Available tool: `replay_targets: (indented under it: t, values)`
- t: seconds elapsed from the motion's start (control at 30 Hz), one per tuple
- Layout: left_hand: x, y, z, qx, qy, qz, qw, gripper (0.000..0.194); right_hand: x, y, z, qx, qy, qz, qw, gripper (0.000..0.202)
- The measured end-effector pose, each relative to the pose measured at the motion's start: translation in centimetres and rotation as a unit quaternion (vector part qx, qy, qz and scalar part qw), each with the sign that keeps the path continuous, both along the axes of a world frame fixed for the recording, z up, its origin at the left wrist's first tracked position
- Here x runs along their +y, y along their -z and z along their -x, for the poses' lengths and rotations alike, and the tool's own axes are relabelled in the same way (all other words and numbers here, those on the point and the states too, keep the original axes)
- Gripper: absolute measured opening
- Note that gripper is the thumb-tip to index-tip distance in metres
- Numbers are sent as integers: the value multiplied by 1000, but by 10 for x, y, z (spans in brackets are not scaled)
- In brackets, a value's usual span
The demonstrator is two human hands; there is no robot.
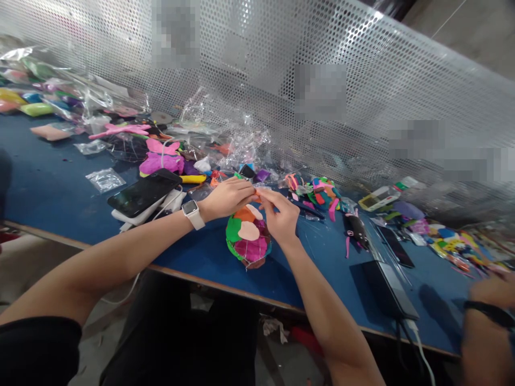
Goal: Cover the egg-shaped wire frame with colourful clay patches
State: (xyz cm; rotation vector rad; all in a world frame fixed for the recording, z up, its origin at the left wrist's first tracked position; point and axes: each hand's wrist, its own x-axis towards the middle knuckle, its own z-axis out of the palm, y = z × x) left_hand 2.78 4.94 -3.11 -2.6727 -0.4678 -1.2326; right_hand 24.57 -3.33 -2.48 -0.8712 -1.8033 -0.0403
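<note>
Just above a patchwork ball of colored modeling clay (pixel 253 247), my two hands come together at the fingertips. My left hand (pixel 230 196), with a white watch at its wrist, has its fingers closed on a small piece of orange clay (pixel 257 197). On the other side of that piece, my right hand (pixel 281 215) pinches it between thumb and fingers. The ball rests on the blue table, with orange, cream, green, magenta and brown patches and thin wire showing across its lower part. My hands hide its upper edge.
Left of my hands lie a black phone (pixel 145 192) and a pink clay figure (pixel 163 160). To the right are another patchwork clay piece (pixel 325 193) and a power bank (pixel 390 289). Clear plastic bags (pixel 241 139) line the mesh partition (pixel 257 69). Another person's hand (pixel 493 295) is at far right.
</note>
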Motion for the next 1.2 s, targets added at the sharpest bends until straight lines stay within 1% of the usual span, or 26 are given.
replay_targets:
  t: [0.13,0.23,0.3,0.4,0.53,0.7,0.8,0.93,1.07,1.2]
  values:
    - [-1,0,-1,-13,4,-14,1000,53,-1,0,0,-14,-10,18,1000,36]
    - [-4,-3,-1,-33,8,-8,999,50,-2,-3,1,-16,18,29,999,36]
    - [-5,-6,-1,-40,7,2,999,51,-3,-5,3,-9,33,30,999,34]
    - [-5,-6,-1,-43,9,21,999,52,-3,-8,4,-8,18,21,1000,30]
    - [-3,-3,-1,-41,20,60,997,52,-2,-9,4,-36,10,0,999,30]
    - [-5,-5,1,-38,5,95,995,46,-1,-7,3,-37,5,-4,999,32]
    - [-5,-7,2,-40,6,91,995,43,-1,-6,3,-31,12,3,999,33]
    - [-4,-8,3,-33,33,65,997,47,-1,-4,3,-19,32,-7,999,29]
    - [-3,-9,4,-22,39,38,998,46,0,0,1,-13,25,-21,999,25]
    - [-3,-8,4,-9,41,36,998,45,-1,0,0,-10,47,-4,999,24]
